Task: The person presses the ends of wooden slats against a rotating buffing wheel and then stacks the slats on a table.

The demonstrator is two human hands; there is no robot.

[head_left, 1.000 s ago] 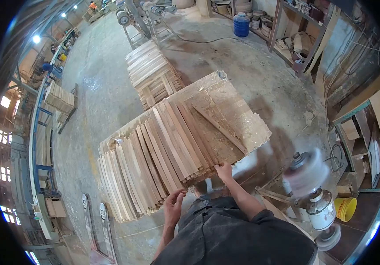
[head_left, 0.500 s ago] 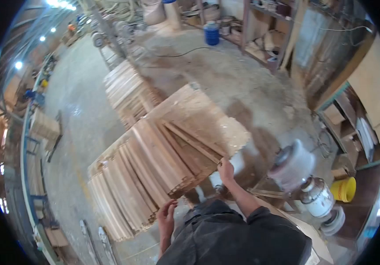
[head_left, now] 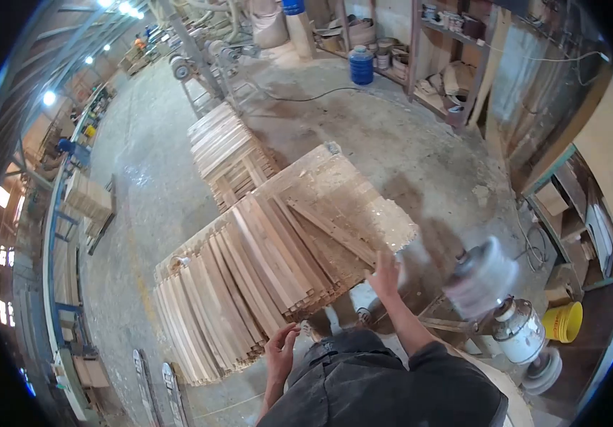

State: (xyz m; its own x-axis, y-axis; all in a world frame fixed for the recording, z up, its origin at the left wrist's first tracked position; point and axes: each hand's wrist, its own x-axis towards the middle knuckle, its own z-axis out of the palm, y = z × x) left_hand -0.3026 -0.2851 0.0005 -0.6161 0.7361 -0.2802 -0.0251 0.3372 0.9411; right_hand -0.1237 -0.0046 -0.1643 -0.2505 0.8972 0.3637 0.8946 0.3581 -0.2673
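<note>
Head cam: right hand (head_left: 385,276) is hovering right of center, fingers spread near a stick (head_left: 331,233); left hand (head_left: 279,349) is hanging lower center, fingers loosely apart.

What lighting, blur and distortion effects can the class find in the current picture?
Head view: a ceiling lamp glares at upper left; head view: the machine's upper wheel is smeared, apparently by spinning; head view: corners go black, and the wooden strips seem bowed by the lens.
</note>
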